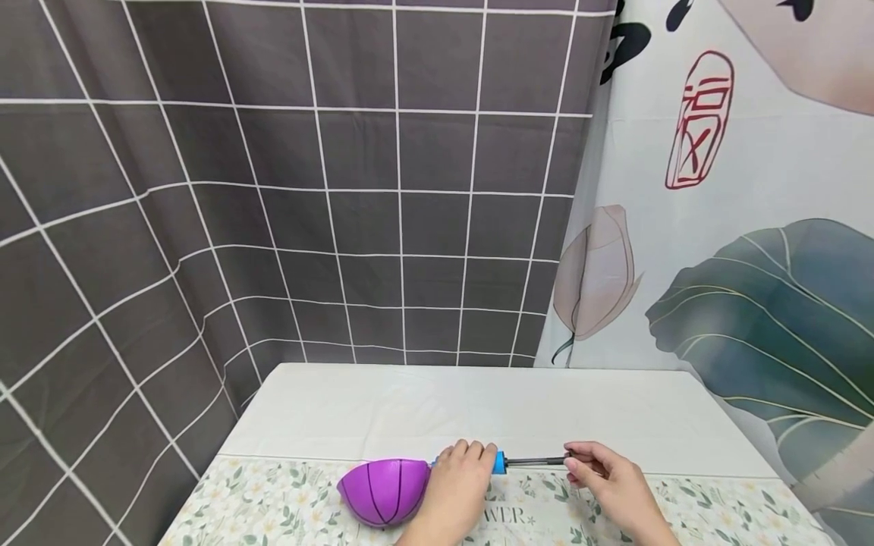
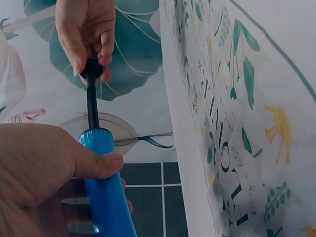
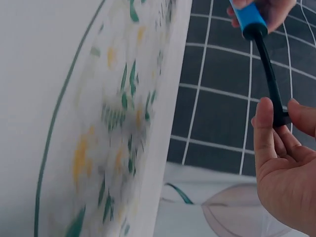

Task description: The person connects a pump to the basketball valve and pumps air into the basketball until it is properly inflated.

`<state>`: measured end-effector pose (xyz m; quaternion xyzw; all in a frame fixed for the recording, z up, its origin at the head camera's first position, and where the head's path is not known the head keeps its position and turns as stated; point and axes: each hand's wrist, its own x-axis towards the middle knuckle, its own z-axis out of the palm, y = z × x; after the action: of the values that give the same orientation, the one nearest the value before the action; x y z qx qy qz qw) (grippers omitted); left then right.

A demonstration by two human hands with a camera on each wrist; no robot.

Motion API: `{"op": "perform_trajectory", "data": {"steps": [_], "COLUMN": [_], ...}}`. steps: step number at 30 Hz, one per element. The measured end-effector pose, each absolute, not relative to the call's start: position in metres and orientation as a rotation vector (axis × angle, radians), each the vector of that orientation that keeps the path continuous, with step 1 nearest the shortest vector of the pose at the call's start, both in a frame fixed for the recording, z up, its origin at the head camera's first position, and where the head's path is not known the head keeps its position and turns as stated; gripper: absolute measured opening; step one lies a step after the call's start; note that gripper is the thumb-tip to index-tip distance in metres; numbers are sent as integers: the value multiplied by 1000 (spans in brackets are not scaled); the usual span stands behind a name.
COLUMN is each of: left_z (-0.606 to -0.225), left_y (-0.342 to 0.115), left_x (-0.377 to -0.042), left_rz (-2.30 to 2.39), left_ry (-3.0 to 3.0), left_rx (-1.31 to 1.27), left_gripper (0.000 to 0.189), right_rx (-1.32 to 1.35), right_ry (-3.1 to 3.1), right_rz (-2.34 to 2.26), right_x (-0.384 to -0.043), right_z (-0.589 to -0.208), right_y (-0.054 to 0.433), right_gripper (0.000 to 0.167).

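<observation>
My left hand (image 1: 459, 485) grips the blue barrel of a hand pump (image 2: 106, 182), its thumb lying along the barrel in the left wrist view. A black rod sticks out from the barrel's end, drawn well out. At the rod's far end, my right hand (image 1: 610, 483) pinches the small black handle (image 3: 281, 118) between thumb and fingers. Left of my left hand is a purple ball (image 1: 385, 493) with black lines, its top flat and sunken like a bowl. The pump's other end points toward the ball; my left hand hides most of the barrel in the head view.
Both hands are over a white table (image 1: 382, 402) with a floral cloth (image 1: 273, 493) along its near part. A dark grey curtain (image 1: 437, 152) with white grid lines hangs behind and to the left. On the right hangs a white cloth (image 1: 635, 167) printed with leaves.
</observation>
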<state>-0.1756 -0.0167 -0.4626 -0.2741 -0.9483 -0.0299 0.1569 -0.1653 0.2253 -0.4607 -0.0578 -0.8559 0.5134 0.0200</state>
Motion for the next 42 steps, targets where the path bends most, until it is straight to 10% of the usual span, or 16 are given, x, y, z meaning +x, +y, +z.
{"op": "perform_trajectory", "data": {"steps": [18, 42], "left_z": [-467, -462], "left_y": [-14, -21], "left_x": [-172, -173], "left_rz": [-9, -121], "left_ry": [-2673, -2690], "left_rx": [-785, -782], "left_gripper": [43, 51], "right_rx": [195, -194], "right_ry": [-2627, -2728], "right_rz": [1737, 1555], "right_x": [-170, -159], "right_z": [-474, -453], "right_y": [173, 245], "right_gripper": [34, 38]}}
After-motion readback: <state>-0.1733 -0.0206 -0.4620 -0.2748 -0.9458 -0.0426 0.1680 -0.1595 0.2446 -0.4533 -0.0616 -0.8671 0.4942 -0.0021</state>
